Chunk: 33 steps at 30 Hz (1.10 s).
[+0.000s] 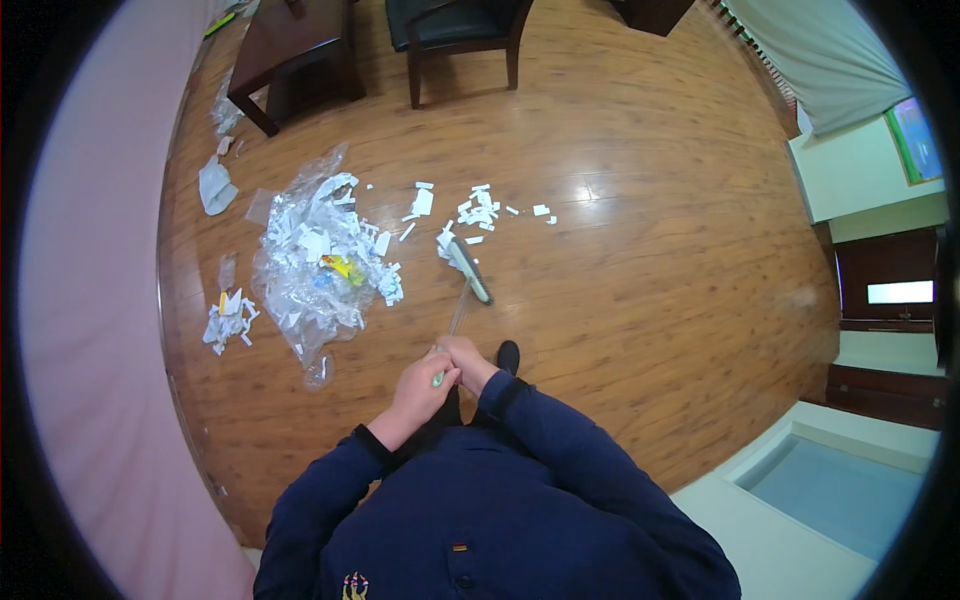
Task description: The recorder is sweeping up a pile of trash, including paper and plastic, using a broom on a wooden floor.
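Both hands grip the upper handle of a broom (471, 271). My left hand (421, 384) is around the light green end of the handle, and my right hand (465, 361) holds it just beyond. The broom's pale green head with dark bristles rests on the floor, with paper scraps (448, 246) against its left side. Beyond it lies a loose cluster of white paper scraps (480, 208). To the left sits a big heap of clear plastic film (289, 296) mixed with torn paper, with a yellow wrapper (343, 267) in it.
A smaller paper pile (231, 321) and a white crumpled piece (217, 186) lie near the pink curtain (97, 300) on the left. A dark wooden table (292, 45) and a black-seated chair (461, 30) stand ahead. My shoe (508, 355) is close to the broom head.
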Each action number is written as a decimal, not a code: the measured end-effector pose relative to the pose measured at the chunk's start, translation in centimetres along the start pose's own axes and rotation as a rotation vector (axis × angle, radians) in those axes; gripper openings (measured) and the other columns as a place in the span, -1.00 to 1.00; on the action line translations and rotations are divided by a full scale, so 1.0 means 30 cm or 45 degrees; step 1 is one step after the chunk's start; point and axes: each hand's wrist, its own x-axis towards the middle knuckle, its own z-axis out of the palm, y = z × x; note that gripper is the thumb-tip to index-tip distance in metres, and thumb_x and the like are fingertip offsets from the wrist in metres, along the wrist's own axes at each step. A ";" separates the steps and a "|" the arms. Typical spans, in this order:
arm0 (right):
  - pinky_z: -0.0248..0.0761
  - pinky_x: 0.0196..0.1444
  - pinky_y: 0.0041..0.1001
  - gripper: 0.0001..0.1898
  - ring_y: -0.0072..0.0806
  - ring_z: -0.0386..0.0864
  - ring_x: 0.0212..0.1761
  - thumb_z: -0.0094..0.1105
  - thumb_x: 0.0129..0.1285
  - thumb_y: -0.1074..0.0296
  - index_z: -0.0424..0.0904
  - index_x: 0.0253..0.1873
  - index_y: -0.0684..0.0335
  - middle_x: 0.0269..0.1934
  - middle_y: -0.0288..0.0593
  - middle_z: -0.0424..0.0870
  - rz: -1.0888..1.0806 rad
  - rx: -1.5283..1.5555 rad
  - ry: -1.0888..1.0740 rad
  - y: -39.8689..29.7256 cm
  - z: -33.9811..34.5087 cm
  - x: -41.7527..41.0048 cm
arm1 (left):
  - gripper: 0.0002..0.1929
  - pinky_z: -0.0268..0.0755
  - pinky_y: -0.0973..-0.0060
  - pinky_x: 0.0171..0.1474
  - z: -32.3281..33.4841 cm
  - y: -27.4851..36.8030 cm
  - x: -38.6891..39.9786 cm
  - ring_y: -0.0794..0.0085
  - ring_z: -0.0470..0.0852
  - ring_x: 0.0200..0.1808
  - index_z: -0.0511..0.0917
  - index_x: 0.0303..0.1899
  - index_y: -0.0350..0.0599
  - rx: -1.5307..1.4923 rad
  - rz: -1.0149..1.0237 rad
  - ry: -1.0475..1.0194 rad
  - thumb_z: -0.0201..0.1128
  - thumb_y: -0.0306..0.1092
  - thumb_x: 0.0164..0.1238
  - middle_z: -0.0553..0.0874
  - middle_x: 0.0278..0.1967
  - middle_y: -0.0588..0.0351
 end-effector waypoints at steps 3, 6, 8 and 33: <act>0.29 -0.53 -0.44 -0.81 -0.46 0.44 -0.56 -0.11 0.16 0.31 0.43 -0.41 0.28 -0.52 -0.22 0.48 -0.038 -0.052 -0.066 -0.003 0.057 0.010 | -0.89 0.34 0.35 -0.27 -0.051 0.004 -0.007 0.10 0.51 -0.32 0.43 -0.45 -0.23 0.051 0.008 0.041 0.15 -0.41 0.09 0.51 -0.42 -0.04; 0.29 -0.55 -0.45 -0.80 -0.49 0.44 -0.56 -0.11 0.17 0.30 0.44 -0.42 0.27 -0.53 -0.23 0.48 -0.071 0.027 -0.113 0.005 0.090 0.027 | -0.89 0.34 0.32 -0.30 -0.073 -0.006 -0.006 0.07 0.51 -0.33 0.42 -0.45 -0.22 0.109 0.052 0.083 0.16 -0.40 0.08 0.52 -0.42 -0.05; 0.29 -0.57 -0.47 -0.81 -0.51 0.45 -0.56 -0.09 0.17 0.30 0.44 -0.42 0.27 -0.54 -0.23 0.49 -0.086 0.063 -0.173 0.001 0.099 0.027 | -0.88 0.34 0.29 -0.32 -0.084 -0.006 -0.009 0.05 0.51 -0.34 0.42 -0.45 -0.21 0.139 0.090 0.104 0.16 -0.40 0.08 0.52 -0.42 -0.06; 0.29 -0.57 -0.47 -0.86 -0.51 0.43 -0.55 -0.09 0.15 0.30 0.40 -0.39 0.21 -0.52 -0.27 0.45 0.004 -0.019 -0.224 0.086 0.353 0.096 | -0.89 0.34 0.32 -0.29 -0.278 -0.167 -0.099 0.07 0.52 -0.34 0.44 -0.46 -0.21 0.104 -0.017 0.205 0.15 -0.39 0.09 0.53 -0.44 -0.04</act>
